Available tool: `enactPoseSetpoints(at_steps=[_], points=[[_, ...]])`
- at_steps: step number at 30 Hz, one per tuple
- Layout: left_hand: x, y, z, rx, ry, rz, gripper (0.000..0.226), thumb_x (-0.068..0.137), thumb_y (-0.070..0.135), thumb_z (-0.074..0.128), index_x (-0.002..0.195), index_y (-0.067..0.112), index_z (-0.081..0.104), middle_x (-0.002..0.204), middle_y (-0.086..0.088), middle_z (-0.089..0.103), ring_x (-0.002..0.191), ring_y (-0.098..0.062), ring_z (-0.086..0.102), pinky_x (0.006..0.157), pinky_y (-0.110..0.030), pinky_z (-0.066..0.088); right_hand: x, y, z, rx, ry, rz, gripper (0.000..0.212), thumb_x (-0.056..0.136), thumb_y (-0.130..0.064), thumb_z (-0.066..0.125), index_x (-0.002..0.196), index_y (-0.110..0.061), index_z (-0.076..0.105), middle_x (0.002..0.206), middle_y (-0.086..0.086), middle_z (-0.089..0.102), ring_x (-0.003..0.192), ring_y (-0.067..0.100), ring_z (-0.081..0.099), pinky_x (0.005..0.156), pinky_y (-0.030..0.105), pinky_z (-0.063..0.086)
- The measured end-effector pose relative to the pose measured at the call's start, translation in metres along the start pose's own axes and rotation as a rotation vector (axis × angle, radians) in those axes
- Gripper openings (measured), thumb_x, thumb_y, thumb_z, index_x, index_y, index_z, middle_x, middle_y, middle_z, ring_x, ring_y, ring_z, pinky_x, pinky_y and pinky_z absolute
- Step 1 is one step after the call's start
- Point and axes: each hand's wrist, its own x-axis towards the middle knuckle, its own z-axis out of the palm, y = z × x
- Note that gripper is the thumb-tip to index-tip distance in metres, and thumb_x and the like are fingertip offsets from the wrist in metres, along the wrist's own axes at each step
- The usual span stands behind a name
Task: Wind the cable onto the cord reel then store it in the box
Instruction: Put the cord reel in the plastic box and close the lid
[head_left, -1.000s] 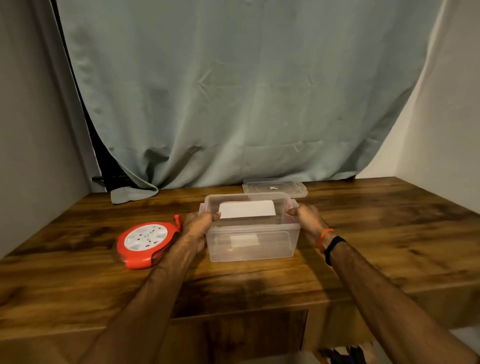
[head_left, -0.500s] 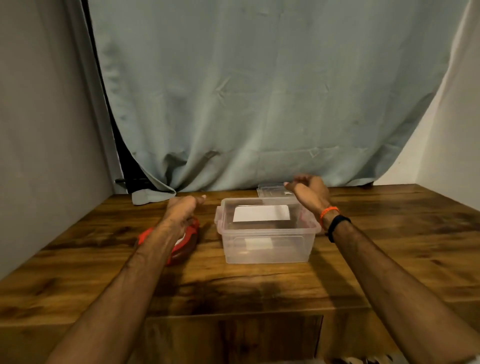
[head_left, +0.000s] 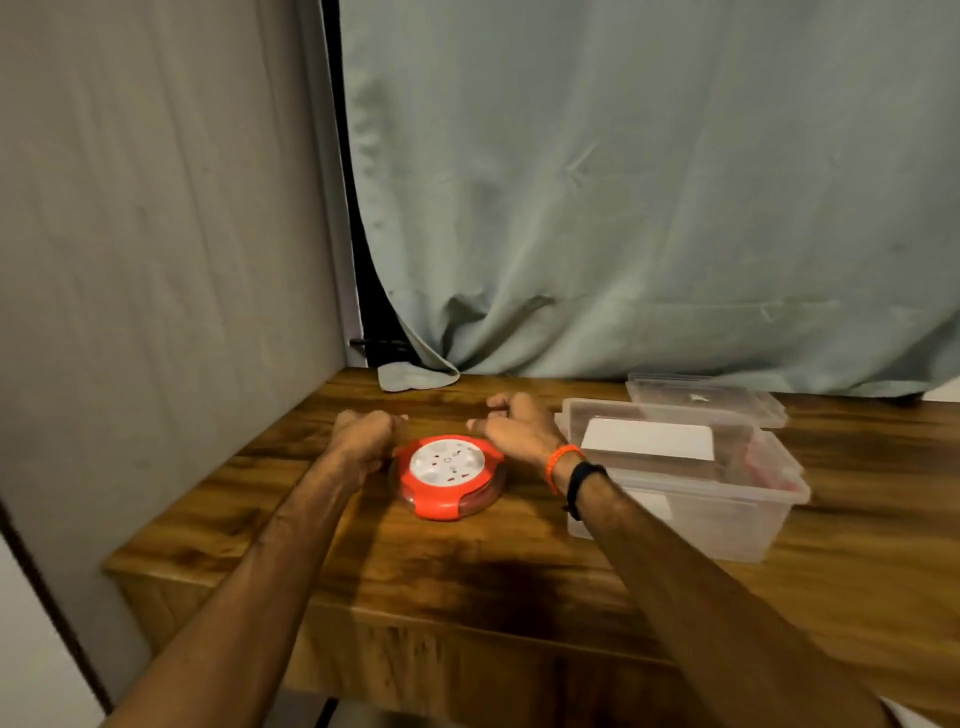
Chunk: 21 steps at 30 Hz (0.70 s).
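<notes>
The red cord reel (head_left: 449, 475) with its white socket face lies flat on the wooden table (head_left: 467, 566), left of the clear plastic box (head_left: 675, 525). No loose cable shows. My left hand (head_left: 366, 436) is curled against the reel's left rim. My right hand (head_left: 519, 426), fingers curled, sits at the reel's far right rim, between reel and box. Whether either hand grips the reel I cannot tell. The box stands open with a white card inside.
The box's clear lid (head_left: 706, 400) lies behind the box near the grey-green curtain (head_left: 623, 208). A grey wall (head_left: 156, 260) closes the table's left side. The table's front edge runs close below the reel.
Both hands have left the box and moved left to the reel, one on each side. My view has swung left, so the box now sits on the right.
</notes>
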Motion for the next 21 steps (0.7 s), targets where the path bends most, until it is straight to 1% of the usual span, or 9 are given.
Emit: enactPoseSetpoints(at_steps=[2,4,5,8,11,14,17,18,21], points=[[0.004,-0.009,-0.002,0.048,-0.019,-0.033,0.051,0.087,0.011,0.071,0.13,0.003,0.044,0.102,-0.017,0.061,0.087,-0.028,0.057,0.072,-0.035,0.046,0.001,0.004,0.013,-0.119,-0.021,0.053,0.054,0.083,-0.034,0.066,0.13,-0.012,0.054,0.124,0.007,0.063,0.117,0.024,0.056,0.093,0.029,0.044],[0.009,-0.017,0.001,0.109,-0.047,-0.066,0.05,0.084,0.008,0.071,0.129,0.0,0.05,0.097,-0.018,0.062,0.08,-0.027,0.058,0.068,-0.033,0.048,0.004,0.012,0.023,-0.193,-0.028,0.116,0.052,0.084,-0.034,0.062,0.129,-0.009,0.054,0.13,0.011,0.06,0.118,0.028,0.055,0.084,0.028,0.042],[0.01,-0.02,0.003,0.132,-0.064,-0.08,0.05,0.083,0.006,0.07,0.129,-0.001,0.054,0.099,-0.019,0.064,0.08,-0.029,0.06,0.068,-0.032,0.05,0.006,0.016,0.026,-0.224,-0.024,0.145,0.055,0.084,-0.035,0.062,0.131,-0.009,0.053,0.133,0.012,0.058,0.12,0.029,0.054,0.085,0.028,0.043],[0.014,-0.025,0.009,0.178,-0.069,-0.103,0.057,0.081,0.006,0.074,0.133,0.0,0.052,0.124,-0.024,0.064,0.106,-0.037,0.064,0.075,-0.038,0.054,0.011,0.028,0.034,-0.187,-0.039,0.221,0.072,0.084,-0.035,0.061,0.148,-0.017,0.034,0.142,0.01,0.051,0.127,0.028,0.051,0.099,0.03,0.045],[0.019,-0.029,0.016,0.188,-0.041,-0.081,0.059,0.082,0.005,0.075,0.133,0.002,0.045,0.125,-0.022,0.061,0.1,-0.033,0.061,0.07,-0.035,0.054,0.016,0.037,0.038,-0.081,-0.017,0.264,0.072,0.081,-0.033,0.066,0.147,-0.02,0.038,0.135,0.009,0.058,0.116,0.026,0.06,0.089,0.03,0.054],[0.022,-0.032,0.018,0.233,0.019,-0.064,0.058,0.082,0.002,0.076,0.13,0.001,0.044,0.124,-0.024,0.06,0.108,-0.037,0.064,0.083,-0.046,0.058,0.02,0.041,0.039,0.018,0.02,0.301,0.069,0.077,-0.029,0.069,0.141,-0.018,0.047,0.126,0.007,0.065,0.101,0.021,0.066,0.068,0.024,0.054],[0.023,-0.032,0.017,0.227,0.07,-0.052,0.049,0.079,-0.008,0.075,0.119,-0.001,0.047,0.12,-0.027,0.062,0.102,-0.036,0.065,0.081,-0.048,0.057,0.024,0.038,0.038,0.181,0.033,0.341,0.067,0.074,-0.019,0.069,0.139,-0.017,0.049,0.119,0.004,0.067,0.086,0.017,0.068,0.075,0.029,0.059],[0.023,-0.033,0.015,0.213,0.077,-0.054,0.051,0.078,-0.01,0.075,0.122,-0.005,0.048,0.119,-0.028,0.062,0.099,-0.035,0.064,0.08,-0.048,0.057,0.025,0.037,0.039,0.213,0.045,0.352,0.064,0.074,-0.018,0.071,0.135,-0.014,0.051,0.115,0.004,0.067,0.085,0.018,0.068,0.077,0.031,0.059],[0.025,-0.024,0.008,0.204,0.11,-0.025,0.059,0.079,-0.006,0.078,0.13,-0.006,0.047,0.123,-0.027,0.062,0.109,-0.037,0.064,0.085,-0.049,0.058,0.029,0.025,0.035,0.286,0.055,0.357,0.05,0.073,-0.021,0.076,0.117,-0.01,0.054,0.114,0.01,0.065,0.098,0.027,0.067,0.077,0.042,0.06]])
